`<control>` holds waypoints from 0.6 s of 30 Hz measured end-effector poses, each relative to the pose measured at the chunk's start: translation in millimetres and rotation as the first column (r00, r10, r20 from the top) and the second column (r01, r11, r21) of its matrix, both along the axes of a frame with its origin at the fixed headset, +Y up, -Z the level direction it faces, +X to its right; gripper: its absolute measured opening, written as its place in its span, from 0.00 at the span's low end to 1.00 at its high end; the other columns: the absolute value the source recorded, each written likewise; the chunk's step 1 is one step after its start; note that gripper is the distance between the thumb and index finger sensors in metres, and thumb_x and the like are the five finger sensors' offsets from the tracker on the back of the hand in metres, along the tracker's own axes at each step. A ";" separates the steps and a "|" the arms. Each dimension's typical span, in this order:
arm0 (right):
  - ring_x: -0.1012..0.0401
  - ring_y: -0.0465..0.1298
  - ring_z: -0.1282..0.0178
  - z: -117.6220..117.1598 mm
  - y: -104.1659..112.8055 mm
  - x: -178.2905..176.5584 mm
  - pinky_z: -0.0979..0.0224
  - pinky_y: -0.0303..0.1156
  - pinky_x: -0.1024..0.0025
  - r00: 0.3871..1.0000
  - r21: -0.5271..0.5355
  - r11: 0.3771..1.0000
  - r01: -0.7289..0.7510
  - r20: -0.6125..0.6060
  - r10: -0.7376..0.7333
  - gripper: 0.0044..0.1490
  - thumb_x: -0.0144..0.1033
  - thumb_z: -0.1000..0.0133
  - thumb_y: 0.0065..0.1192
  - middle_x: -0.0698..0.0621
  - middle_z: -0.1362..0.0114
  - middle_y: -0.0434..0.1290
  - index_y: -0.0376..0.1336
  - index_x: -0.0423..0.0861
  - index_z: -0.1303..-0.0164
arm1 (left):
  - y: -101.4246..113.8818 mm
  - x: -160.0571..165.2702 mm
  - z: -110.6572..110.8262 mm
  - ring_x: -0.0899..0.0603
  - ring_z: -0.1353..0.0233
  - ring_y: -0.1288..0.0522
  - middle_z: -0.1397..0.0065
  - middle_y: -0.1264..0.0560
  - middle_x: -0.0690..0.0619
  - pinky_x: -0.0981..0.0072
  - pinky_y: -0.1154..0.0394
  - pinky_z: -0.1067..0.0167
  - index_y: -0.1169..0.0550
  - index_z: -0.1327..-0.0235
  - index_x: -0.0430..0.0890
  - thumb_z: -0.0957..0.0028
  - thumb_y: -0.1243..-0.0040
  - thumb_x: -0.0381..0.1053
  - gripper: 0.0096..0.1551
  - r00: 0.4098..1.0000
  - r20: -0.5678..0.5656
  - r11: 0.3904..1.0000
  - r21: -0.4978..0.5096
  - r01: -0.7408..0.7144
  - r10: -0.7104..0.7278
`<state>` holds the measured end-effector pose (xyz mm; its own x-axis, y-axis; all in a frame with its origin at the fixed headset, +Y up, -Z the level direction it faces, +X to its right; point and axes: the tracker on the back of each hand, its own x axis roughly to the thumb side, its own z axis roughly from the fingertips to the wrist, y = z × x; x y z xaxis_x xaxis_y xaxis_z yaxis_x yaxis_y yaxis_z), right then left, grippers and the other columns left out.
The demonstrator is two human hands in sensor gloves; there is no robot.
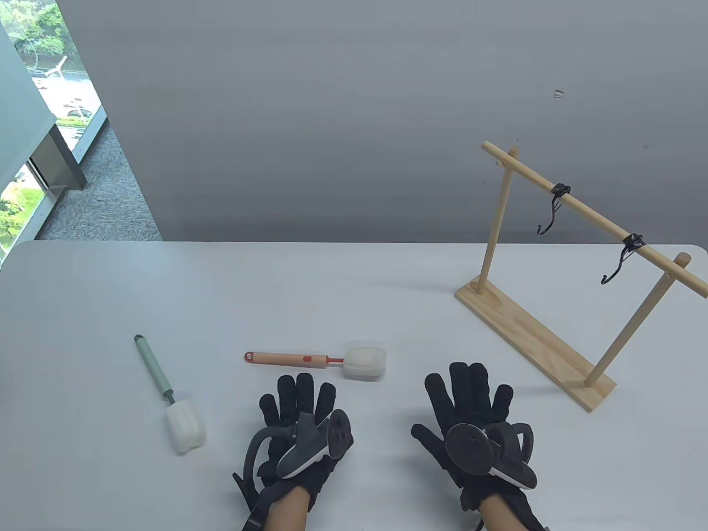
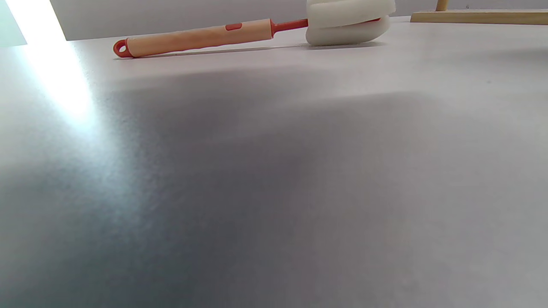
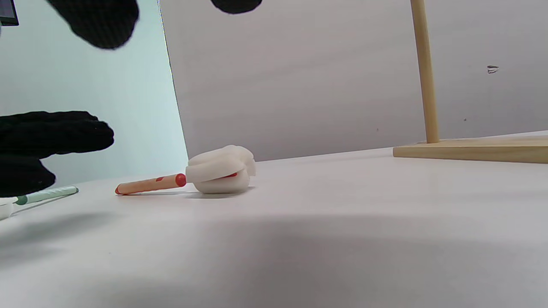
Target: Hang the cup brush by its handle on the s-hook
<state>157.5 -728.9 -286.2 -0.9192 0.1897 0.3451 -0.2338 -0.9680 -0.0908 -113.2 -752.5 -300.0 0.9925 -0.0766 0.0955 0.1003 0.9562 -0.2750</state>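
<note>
An orange-handled cup brush [image 1: 310, 360] with a white sponge head lies on the white table [image 1: 83, 287], just beyond my left hand; it also shows in the left wrist view [image 2: 201, 37] and the right wrist view [image 3: 188, 177]. A green-handled cup brush [image 1: 166, 392] lies further left. A wooden rack [image 1: 575, 260] stands at the right with two black s-hooks, one far [image 1: 555, 209] and one near [image 1: 622, 257], hanging on its bar. My left hand [image 1: 298, 398] and right hand [image 1: 470, 392] rest flat, fingers spread, holding nothing.
The rack's wooden base [image 1: 534, 343] lies just right of my right hand and shows in the right wrist view [image 3: 471, 149]. A grey wall stands behind the table; a window is at the far left.
</note>
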 end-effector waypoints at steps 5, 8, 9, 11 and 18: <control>0.36 0.26 0.20 -1.0 -0.7 -0.3 0.35 0.23 0.27 1.000 -0.014 1.000 -0.006 0.005 0.006 0.52 0.62 0.41 0.45 0.35 0.19 0.26 0.36 0.47 0.16 | 0.3 -21.5 -5.8 0.27 0.21 0.71 0.20 0.69 0.40 0.25 0.65 0.31 0.62 0.24 0.55 0.53 0.61 0.74 0.51 0.993 -0.092 0.997 0.016 -0.072 0.073; 0.36 0.26 0.20 -1.9 -0.9 -0.7 0.35 0.24 0.27 1.000 -0.021 1.000 -0.007 0.003 0.007 0.52 0.62 0.41 0.45 0.35 0.19 0.26 0.36 0.47 0.16 | -1.4 -30.1 -8.8 0.27 0.20 0.68 0.19 0.67 0.40 0.26 0.62 0.30 0.57 0.23 0.54 0.51 0.57 0.70 0.49 0.987 -0.124 0.995 0.014 -0.103 0.104; 0.36 0.26 0.20 -2.1 -0.4 -0.5 0.35 0.24 0.27 1.000 -0.024 1.000 -0.004 0.005 0.005 0.52 0.62 0.41 0.45 0.35 0.19 0.26 0.36 0.46 0.16 | -1.6 -32.3 -11.1 0.27 0.20 0.67 0.19 0.66 0.40 0.26 0.61 0.29 0.56 0.23 0.54 0.51 0.56 0.70 0.48 0.987 -0.137 0.996 0.019 -0.083 0.085; 0.36 0.26 0.20 -1.9 0.6 0.4 0.35 0.24 0.27 1.000 -0.027 1.000 0.009 0.009 -0.009 0.52 0.62 0.41 0.45 0.35 0.19 0.26 0.36 0.46 0.16 | -0.8 -34.6 -16.1 0.28 0.19 0.65 0.18 0.64 0.41 0.27 0.60 0.28 0.53 0.23 0.54 0.51 0.54 0.68 0.47 0.986 -0.156 0.998 0.031 -0.060 0.064; 0.36 0.28 0.20 -0.5 3.0 6.2 0.35 0.24 0.27 0.998 -0.022 0.998 0.053 0.027 -0.052 0.51 0.62 0.41 0.45 0.35 0.18 0.27 0.36 0.46 0.16 | 4.8 -34.2 -58.0 0.32 0.15 0.58 0.15 0.57 0.46 0.28 0.57 0.26 0.44 0.25 0.59 0.51 0.48 0.62 0.40 0.970 -0.122 0.970 0.101 0.221 -0.209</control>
